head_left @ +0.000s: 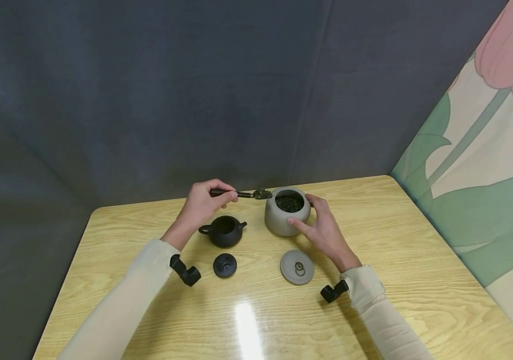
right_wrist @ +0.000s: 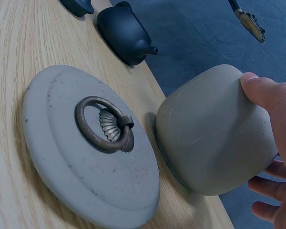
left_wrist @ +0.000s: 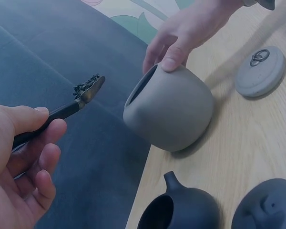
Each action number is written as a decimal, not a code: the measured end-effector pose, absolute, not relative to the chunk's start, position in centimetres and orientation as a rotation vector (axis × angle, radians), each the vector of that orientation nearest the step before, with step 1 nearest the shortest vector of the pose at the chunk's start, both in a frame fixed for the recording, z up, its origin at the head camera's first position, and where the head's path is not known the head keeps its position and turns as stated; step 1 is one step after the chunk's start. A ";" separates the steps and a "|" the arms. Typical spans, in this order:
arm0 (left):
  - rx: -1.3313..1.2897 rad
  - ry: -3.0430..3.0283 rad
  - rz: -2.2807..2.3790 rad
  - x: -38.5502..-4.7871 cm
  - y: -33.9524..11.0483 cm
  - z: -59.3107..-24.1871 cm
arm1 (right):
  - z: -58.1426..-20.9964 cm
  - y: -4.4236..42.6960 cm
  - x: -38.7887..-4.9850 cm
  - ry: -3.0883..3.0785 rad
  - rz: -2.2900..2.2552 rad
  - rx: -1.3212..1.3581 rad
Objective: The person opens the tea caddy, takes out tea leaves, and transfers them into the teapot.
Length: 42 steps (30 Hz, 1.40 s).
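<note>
Grey jar is the landmark. Left hand pinches the dark handle of the scoop between thumb and fingers; the scoop is raised just left of the jar's mouth, apart from it, with a heap of dark leaves. Right hand grips the jar, thumb on its near side by the rim, fingers round its right side. Open teapot sits left of the jar, teapot lid front-left, jar lid in front. Main risk: spillage. The heap looks loose and piled high on a narrow scoop, so a wrist roll or a knock on the jar's rim could drop leaves beside the jar. The pinch is small, so the handle could likely turn. Lowering the left arm carelessly might clip the teapot. If the right hand tipped the jar, leaves inside could slide out; can't tell how firm that grip is.
</note>
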<state>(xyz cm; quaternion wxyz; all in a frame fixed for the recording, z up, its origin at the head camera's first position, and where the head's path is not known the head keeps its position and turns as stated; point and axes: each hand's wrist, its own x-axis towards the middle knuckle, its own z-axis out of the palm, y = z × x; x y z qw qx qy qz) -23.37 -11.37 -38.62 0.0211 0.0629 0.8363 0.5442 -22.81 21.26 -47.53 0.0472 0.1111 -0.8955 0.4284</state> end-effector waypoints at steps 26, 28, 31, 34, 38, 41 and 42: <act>0.061 2.629 1.698 -20.6 -15.8 -40.2 | -47.2 21.4 -23.2 -2.711 1.318 0.356; 0.038 2.629 1.694 -20.3 -16.1 -40.5 | -47.3 21.4 -23.1 -2.710 1.317 0.358; 0.011 2.627 1.690 -19.8 -16.6 -41.0 | -47.4 21.4 -23.0 -2.714 1.320 0.352; -0.012 2.625 1.686 -19.2 -17.2 -41.4 | -47.6 21.3 -22.8 -2.721 1.323 0.341; -0.026 2.627 1.691 -18.4 -17.9 -41.7 | -47.7 21.3 -22.7 -2.719 1.321 0.342; -0.028 2.635 1.701 -18.1 -18.3 -41.9 | -47.6 21.2 -22.7 -2.710 1.317 0.349; -0.030 2.636 1.704 -18.0 -18.4 -42.0 | -47.6 21.2 -22.7 -2.709 1.314 0.350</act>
